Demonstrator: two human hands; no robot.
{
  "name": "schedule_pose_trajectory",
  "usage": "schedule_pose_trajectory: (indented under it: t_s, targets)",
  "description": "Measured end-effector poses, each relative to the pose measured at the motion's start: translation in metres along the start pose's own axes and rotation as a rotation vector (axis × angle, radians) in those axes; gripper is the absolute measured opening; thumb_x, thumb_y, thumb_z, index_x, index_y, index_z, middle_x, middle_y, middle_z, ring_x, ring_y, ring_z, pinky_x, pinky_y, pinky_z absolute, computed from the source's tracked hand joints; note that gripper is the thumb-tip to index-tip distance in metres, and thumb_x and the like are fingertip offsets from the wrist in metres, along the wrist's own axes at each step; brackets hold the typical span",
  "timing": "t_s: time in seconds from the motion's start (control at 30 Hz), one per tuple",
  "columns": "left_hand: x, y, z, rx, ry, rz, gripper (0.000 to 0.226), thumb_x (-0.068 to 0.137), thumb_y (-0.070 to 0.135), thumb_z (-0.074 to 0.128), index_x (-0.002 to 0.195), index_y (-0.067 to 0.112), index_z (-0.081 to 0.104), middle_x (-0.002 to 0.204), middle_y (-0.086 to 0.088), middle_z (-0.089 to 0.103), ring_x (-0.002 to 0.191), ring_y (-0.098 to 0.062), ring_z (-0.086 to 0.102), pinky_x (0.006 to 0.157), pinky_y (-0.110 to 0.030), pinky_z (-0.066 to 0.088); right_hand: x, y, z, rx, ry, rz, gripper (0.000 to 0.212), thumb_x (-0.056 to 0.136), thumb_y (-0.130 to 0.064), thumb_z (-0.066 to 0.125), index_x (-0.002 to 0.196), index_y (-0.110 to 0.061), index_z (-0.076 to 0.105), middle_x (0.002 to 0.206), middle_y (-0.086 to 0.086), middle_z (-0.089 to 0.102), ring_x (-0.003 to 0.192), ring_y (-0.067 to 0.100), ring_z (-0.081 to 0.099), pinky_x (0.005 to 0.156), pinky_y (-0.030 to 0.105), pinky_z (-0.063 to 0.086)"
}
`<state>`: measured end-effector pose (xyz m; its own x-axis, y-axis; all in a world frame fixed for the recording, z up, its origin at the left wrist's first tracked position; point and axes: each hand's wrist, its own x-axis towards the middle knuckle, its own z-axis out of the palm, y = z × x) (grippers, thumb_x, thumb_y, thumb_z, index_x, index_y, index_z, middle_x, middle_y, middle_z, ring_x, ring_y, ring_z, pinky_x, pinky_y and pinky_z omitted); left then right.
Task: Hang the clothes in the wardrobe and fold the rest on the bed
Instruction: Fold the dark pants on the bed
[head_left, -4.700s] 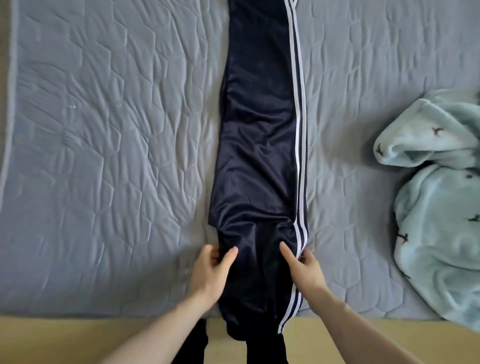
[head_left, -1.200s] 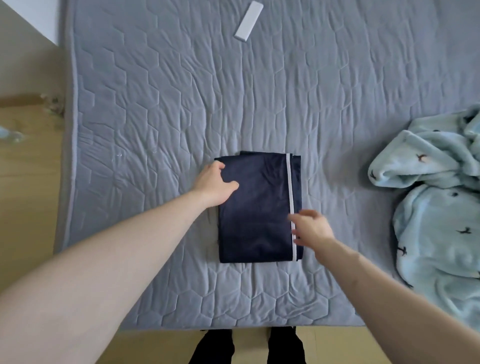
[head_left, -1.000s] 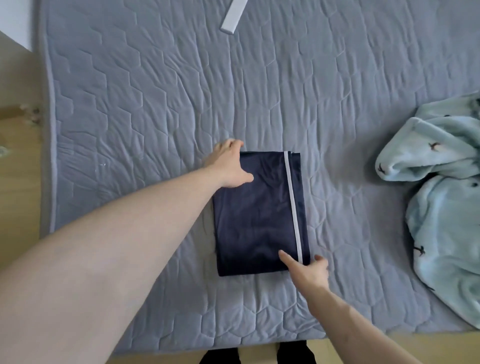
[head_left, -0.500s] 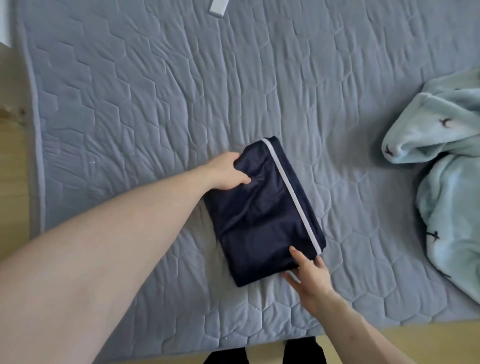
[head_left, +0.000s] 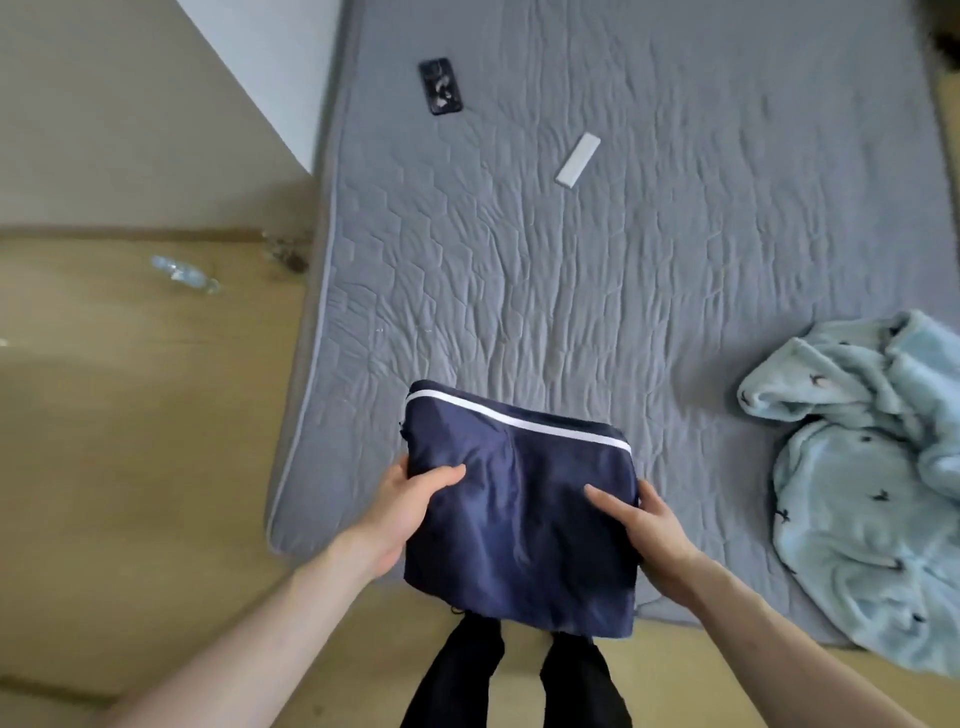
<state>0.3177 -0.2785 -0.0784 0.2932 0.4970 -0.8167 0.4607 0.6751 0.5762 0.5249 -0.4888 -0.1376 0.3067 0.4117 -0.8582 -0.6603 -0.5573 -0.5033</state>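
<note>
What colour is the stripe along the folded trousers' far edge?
White, on navy folded trousers; the stripe shows clearly in the head view.

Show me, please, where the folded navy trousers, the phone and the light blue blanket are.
folded navy trousers (head_left: 524, 519): head view, middle of the top layer.
phone (head_left: 440, 86): head view, centre of its dark face.
light blue blanket (head_left: 857, 499): head view, its crumpled middle.
</note>
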Motion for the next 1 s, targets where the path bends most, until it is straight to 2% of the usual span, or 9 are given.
schedule_pose_trajectory:
  t_s: [0.1, 0.2, 0.3, 0.4, 0.5, 0.63, 0.8, 0.9, 1.0]
  targets:
    - [-0.084, 0.010, -0.023, -0.096, 0.040, 0.000, 0.034, 0.084, 0.017, 0.081, 0.117, 0.018, 0.072, 0.110, 0.000, 0.079, 0.098, -0.018, 0.076, 0.071, -0.024, 0.060, -0.052, -0.025, 0.022, -0.093, -0.097, -0.059, 0.084, 0.057, -0.042, 0.100, 0.129, -0.025, 0.061, 0.117, -0.002, 0.077, 0.107, 0.019, 0.075, 0.096, 0.044, 0.059]
    - [-0.159, 0.011, -0.046, -0.155, 0.121, 0.050, 0.038, 0.084, 0.018, 0.082, 0.120, 0.021, 0.070, 0.114, -0.001, 0.078, 0.104, -0.021, 0.075, 0.087, -0.036, 0.057, -0.098, -0.045, 0.043, -0.126, -0.208, -0.112, 0.080, 0.060, -0.033, 0.100, 0.129, -0.024, 0.061, 0.117, 0.001, 0.077, 0.106, 0.021, 0.075, 0.089, 0.041, 0.062]
    - [-0.222, 0.008, -0.066, -0.196, 0.214, 0.126, 0.039, 0.084, 0.021, 0.081, 0.122, 0.024, 0.070, 0.115, 0.002, 0.077, 0.104, -0.018, 0.075, 0.086, -0.037, 0.056, -0.138, -0.061, 0.064, -0.128, -0.304, -0.135, 0.075, 0.062, -0.029, 0.099, 0.127, -0.025, 0.062, 0.115, 0.003, 0.077, 0.104, 0.023, 0.076, 0.079, 0.038, 0.064]
    - [-0.271, 0.006, -0.087, -0.227, 0.322, 0.205, 0.046, 0.078, 0.031, 0.081, 0.122, 0.028, 0.070, 0.115, 0.005, 0.077, 0.104, -0.016, 0.075, 0.086, -0.038, 0.056, -0.168, -0.075, 0.090, -0.183, -0.398, -0.177, 0.078, 0.059, -0.031, 0.101, 0.127, -0.026, 0.063, 0.117, 0.005, 0.077, 0.107, 0.026, 0.075, 0.087, 0.043, 0.062]
    - [-0.311, -0.001, -0.111, -0.264, 0.439, 0.263, 0.047, 0.075, 0.034, 0.080, 0.121, 0.027, 0.069, 0.113, 0.007, 0.077, 0.102, -0.014, 0.075, 0.089, -0.041, 0.056, -0.196, -0.087, 0.124, -0.281, -0.494, -0.244, 0.080, 0.058, -0.036, 0.101, 0.128, -0.029, 0.063, 0.117, 0.003, 0.077, 0.107, 0.024, 0.075, 0.085, 0.041, 0.063]
    - [-0.352, -0.015, -0.146, -0.318, 0.583, 0.345, 0.028, 0.088, 0.022, 0.077, 0.115, 0.027, 0.070, 0.108, 0.009, 0.078, 0.096, -0.011, 0.075, 0.082, -0.034, 0.055, -0.224, -0.099, 0.186, -0.434, -0.619, -0.348, 0.085, 0.056, -0.034, 0.101, 0.131, -0.032, 0.060, 0.118, 0.000, 0.076, 0.108, 0.022, 0.074, 0.090, 0.044, 0.061]
    - [-0.389, -0.043, -0.211, -0.452, 0.786, 0.406, 0.026, 0.090, 0.020, 0.076, 0.112, 0.030, 0.066, 0.104, 0.014, 0.077, 0.090, -0.006, 0.074, 0.074, -0.027, 0.054, -0.254, -0.099, 0.284, -0.530, -0.717, -0.445, 0.076, 0.057, -0.034, 0.098, 0.125, -0.037, 0.064, 0.116, -0.002, 0.077, 0.105, 0.021, 0.075, 0.086, 0.040, 0.061]
    - [-0.408, -0.062, -0.262, -0.477, 0.874, 0.425, 0.037, 0.092, 0.025, 0.075, 0.122, 0.028, 0.055, 0.113, 0.010, 0.070, 0.097, -0.009, 0.070, 0.078, -0.028, 0.054, -0.276, -0.089, 0.346, -0.570, -0.764, -0.503, 0.074, 0.057, -0.035, 0.098, 0.123, -0.040, 0.064, 0.116, -0.003, 0.077, 0.104, 0.019, 0.075, 0.084, 0.039, 0.062]
    - [-0.430, -0.077, -0.322, -0.447, 0.915, 0.490, 0.059, 0.095, 0.028, 0.071, 0.138, 0.047, 0.036, 0.112, 0.018, 0.068, 0.098, -0.002, 0.069, 0.080, -0.022, 0.053, -0.306, -0.075, 0.414, -0.599, -0.805, -0.561, 0.072, 0.058, -0.035, 0.096, 0.122, -0.042, 0.064, 0.114, -0.005, 0.077, 0.102, 0.017, 0.076, 0.077, 0.033, 0.063]
